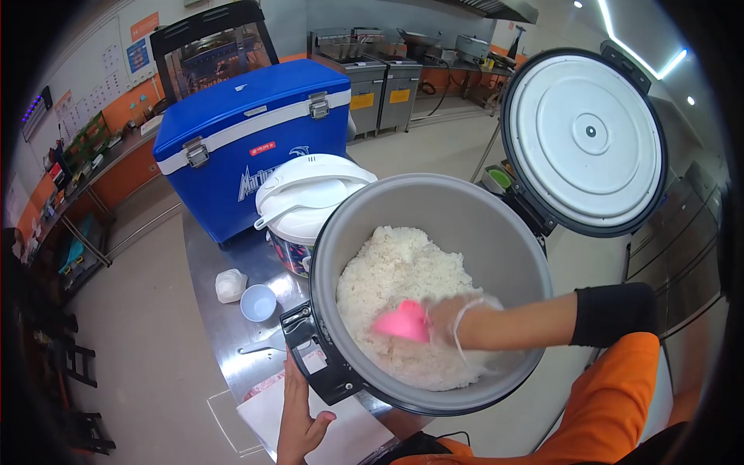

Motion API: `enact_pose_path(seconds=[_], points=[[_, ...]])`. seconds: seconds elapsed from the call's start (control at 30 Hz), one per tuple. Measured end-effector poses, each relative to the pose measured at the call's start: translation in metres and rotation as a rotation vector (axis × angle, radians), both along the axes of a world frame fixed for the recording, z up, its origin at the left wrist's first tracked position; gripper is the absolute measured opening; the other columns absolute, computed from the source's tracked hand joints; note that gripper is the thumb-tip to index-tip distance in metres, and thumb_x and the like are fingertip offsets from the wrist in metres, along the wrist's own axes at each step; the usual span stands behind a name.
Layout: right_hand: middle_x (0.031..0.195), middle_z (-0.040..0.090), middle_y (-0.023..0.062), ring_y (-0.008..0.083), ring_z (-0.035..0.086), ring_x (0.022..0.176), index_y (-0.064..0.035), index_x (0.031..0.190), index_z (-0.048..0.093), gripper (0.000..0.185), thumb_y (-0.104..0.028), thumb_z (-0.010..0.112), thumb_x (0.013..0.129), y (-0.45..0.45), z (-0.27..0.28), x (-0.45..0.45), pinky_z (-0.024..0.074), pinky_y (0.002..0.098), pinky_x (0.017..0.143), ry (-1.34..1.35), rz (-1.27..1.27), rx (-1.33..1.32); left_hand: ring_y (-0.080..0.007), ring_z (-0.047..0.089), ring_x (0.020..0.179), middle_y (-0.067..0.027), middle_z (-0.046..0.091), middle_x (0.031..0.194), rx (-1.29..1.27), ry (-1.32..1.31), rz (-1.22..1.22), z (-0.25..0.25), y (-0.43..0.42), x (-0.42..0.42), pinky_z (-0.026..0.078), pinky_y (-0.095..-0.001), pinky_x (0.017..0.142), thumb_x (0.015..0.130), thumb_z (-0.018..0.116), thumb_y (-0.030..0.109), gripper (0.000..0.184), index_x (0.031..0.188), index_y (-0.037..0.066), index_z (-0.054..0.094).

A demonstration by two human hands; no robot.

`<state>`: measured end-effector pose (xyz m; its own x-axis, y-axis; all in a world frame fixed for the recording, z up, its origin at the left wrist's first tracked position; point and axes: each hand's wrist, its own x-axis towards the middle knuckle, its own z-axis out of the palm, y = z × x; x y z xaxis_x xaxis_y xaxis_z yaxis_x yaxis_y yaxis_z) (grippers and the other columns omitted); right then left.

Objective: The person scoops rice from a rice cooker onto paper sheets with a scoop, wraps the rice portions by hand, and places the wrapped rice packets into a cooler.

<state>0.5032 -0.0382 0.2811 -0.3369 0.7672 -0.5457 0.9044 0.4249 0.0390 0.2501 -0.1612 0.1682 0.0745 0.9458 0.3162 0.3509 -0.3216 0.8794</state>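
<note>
In a large rice cooker (446,190) with a grey inner pot lies a heap of cooked white rice (403,263). My right hand (457,318), in a clear plastic glove, is closed on a pink scoop (401,322) pressed into the rice; both are slightly blurred. My left hand (301,422) is bare, its fingers stretched up against the cooker's front latch (314,353) and its thumb apart. Whether it bears on the latch or only rests beside it I cannot tell. The cooker's round lid (585,143) stands open at the right.
Left of the cooker, a white rice paddle (263,343), a light-blue cup (258,302) and a white wrapped lump (231,286) lie on the steel table (221,325). A smaller white-lidded cooker (302,201) and a blue cool box (252,116) stand behind. Fryers (380,85) line the back wall.
</note>
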Motion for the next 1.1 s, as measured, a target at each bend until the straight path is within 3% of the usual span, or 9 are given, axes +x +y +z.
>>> enact_pose_path(seconds=[0.1, 0.2, 0.43, 0.6, 0.73, 0.87, 1.1], points=[[0.108, 0.06, 0.0231, 0.0342, 0.06, 0.1, -0.0025, 0.121, 0.046, 0.035, -0.018, 0.037, 0.091, 0.03, -0.007, 0.012, 0.0488, 0.0414, 0.082, 0.025, -0.118, 0.194, -0.0403, 0.014, 0.136, -0.0274, 0.019, 0.144, -0.176, 0.111, -0.016, 0.006, -0.003, -0.001, 0.012, -0.0453, 0.11, 0.077, 0.063, 0.042, 0.089, 0.138, -0.006, 0.02], [0.106, 0.061, 0.0233, 0.0347, 0.06, 0.1, -0.0026, 0.123, 0.045, 0.036, -0.02, 0.038, 0.091, 0.059, -0.051, 0.018, 0.0488, 0.0417, 0.082, 0.194, -0.162, 0.418, -0.0401, 0.017, 0.135, -0.027, 0.024, 0.142, -0.246, -0.012, 0.004, -0.006, -0.006, -0.001, 0.013, -0.0451, 0.109, 0.076, 0.065, 0.04, 0.085, 0.137, -0.005, 0.026], [0.106, 0.06, 0.0238, 0.035, 0.06, 0.1, -0.0018, 0.123, 0.044, 0.037, -0.02, 0.039, 0.091, 0.004, -0.034, 0.023, 0.0485, 0.0417, 0.081, 0.184, 0.129, 0.002, -0.0391, 0.021, 0.135, -0.0243, 0.029, 0.141, -0.157, 0.057, 0.073, -0.019, -0.008, 0.002, 0.015, -0.044, 0.108, 0.079, 0.06, 0.048, 0.08, 0.134, -0.003, 0.033], [0.106, 0.06, 0.0242, 0.0353, 0.06, 0.1, -0.0011, 0.124, 0.043, 0.038, -0.02, 0.04, 0.091, 0.012, 0.004, 0.027, 0.0484, 0.0417, 0.081, 0.079, 0.013, 0.049, -0.0389, 0.023, 0.134, -0.0234, 0.03, 0.141, -0.076, 0.023, 0.086, -0.021, -0.004, 0.006, 0.017, -0.0438, 0.108, 0.08, 0.058, 0.052, 0.081, 0.134, -0.003, 0.035], [0.107, 0.06, 0.0245, 0.0355, 0.059, 0.1, -0.0006, 0.124, 0.042, 0.039, -0.021, 0.041, 0.091, 0.042, -0.034, 0.02, 0.0482, 0.0417, 0.081, 0.202, -0.037, 0.246, -0.039, 0.024, 0.133, -0.0233, 0.031, 0.141, -0.075, -0.001, 0.099, -0.016, -0.004, 0.009, 0.017, -0.0438, 0.107, 0.08, 0.056, 0.054, 0.081, 0.134, -0.002, 0.035], [0.107, 0.06, 0.0248, 0.0357, 0.059, 0.099, -0.0001, 0.124, 0.041, 0.04, -0.021, 0.041, 0.09, 0.027, -0.039, 0.03, 0.0481, 0.0417, 0.081, 0.25, 0.092, 0.027, -0.0388, 0.023, 0.133, -0.0234, 0.027, 0.142, -0.087, -0.084, 0.097, -0.018, -0.002, 0.015, 0.018, -0.044, 0.107, 0.081, 0.054, 0.055, 0.081, 0.135, -0.002, 0.033], [0.107, 0.059, 0.0253, 0.0361, 0.059, 0.099, 0.0008, 0.125, 0.04, 0.041, -0.021, 0.042, 0.09, 0.006, -0.057, 0.021, 0.0478, 0.0417, 0.081, 0.326, 0.188, -0.082, -0.0382, 0.022, 0.134, -0.024, 0.024, 0.144, -0.14, -0.106, 0.092, -0.015, -0.005, 0.016, 0.018, -0.0436, 0.107, 0.085, 0.051, 0.052, 0.077, 0.136, -0.002, 0.03]])
